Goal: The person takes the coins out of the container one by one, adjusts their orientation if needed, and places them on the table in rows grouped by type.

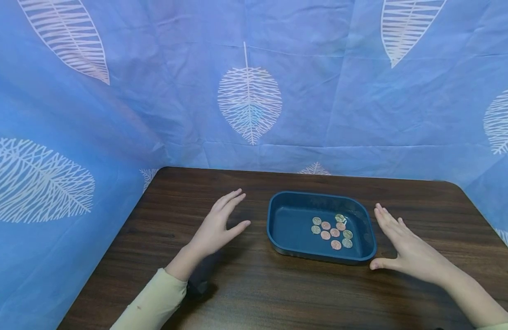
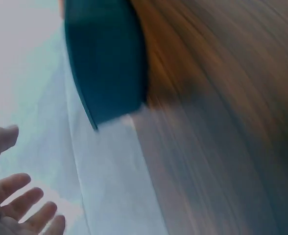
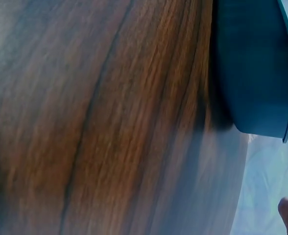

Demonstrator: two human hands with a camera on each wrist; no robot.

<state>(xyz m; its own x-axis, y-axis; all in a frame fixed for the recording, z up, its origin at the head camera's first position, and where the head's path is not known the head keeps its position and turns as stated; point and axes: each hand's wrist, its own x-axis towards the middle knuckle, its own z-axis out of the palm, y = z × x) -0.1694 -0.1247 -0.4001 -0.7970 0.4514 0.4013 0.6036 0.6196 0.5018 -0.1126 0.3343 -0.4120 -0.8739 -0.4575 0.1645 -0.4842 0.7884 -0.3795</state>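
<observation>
A dark blue rectangular tray (image 1: 291, 229) with rounded corners sits on the wooden table, right of its middle. Several coins (image 1: 335, 232), some copper and some yellowish or silvery, lie loose in its right half. My left hand (image 1: 216, 227) is held left of the tray, apart from it, thumb and fingers spread with nothing in them. Close by the tray's right end is my right hand (image 1: 406, 250), fingers extended and thumb tip right at the front right corner. Both wrist views show the tray's outer wall (image 2: 105, 58) from the side, with only fingertips of the right hand in its own view.
The dark brown wooden table (image 1: 303, 293) has rounded far corners. Blue cloth (image 1: 179, 91) with white leaf prints hangs behind it and along the sides. Light sleeves cover the forearms, and a dark object (image 1: 198, 288) shows beneath the left wrist.
</observation>
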